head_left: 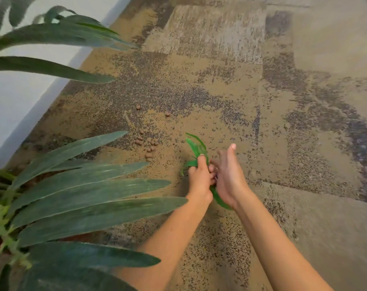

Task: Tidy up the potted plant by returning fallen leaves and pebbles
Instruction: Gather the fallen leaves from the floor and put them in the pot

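2 hands (199, 177) (228, 175) share a grip on fallen leaves (196, 148), pebbles (149, 145) nearby.

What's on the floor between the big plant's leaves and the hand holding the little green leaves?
In the head view, brown pebbles lie on the carpet between the big plant and the left hand.

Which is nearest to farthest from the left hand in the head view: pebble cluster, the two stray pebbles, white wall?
From the left hand, which grips the loose green leaves:
1. Pebble cluster, on the carpet just up and left of the hand.
2. Two stray pebbles, farther up the carpet, apart from the cluster.
3. White wall, far left, beyond the carpet edge.
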